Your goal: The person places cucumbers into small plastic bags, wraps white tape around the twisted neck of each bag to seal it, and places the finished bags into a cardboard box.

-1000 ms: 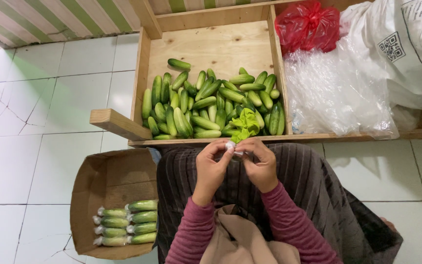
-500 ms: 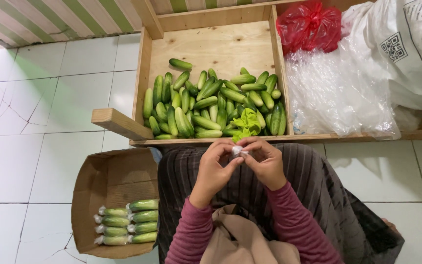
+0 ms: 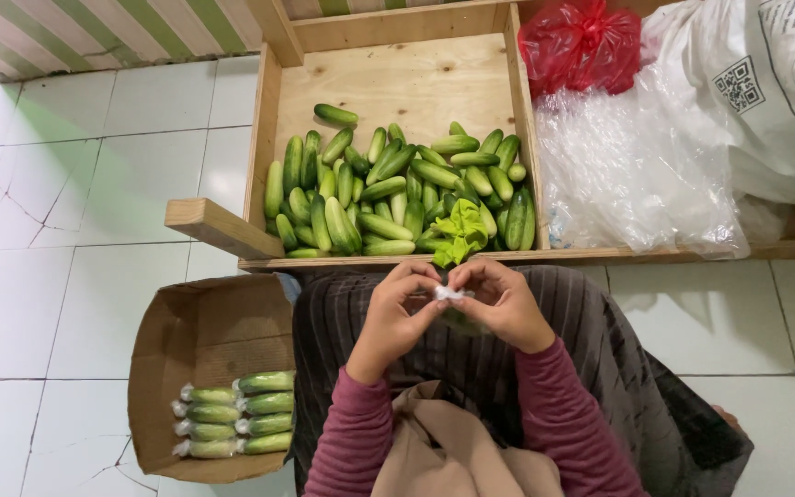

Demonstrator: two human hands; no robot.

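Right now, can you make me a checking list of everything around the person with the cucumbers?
Surface: white tiled floor, some tiles cracked.
Job's things: both hands pinch a small white twisted bit of wrapping over the lap; what hangs beneath it is too hidden to tell.
Clutter: wooden crate with loose cucumbers and a green leafy bunch; cardboard box with wrapped cucumbers; clear plastic bags, red bag, white sack.
Hands: left hand and right hand, fingertips together on the wrapping.
Cables: nothing seen.
Surroundings: green-striped wall.
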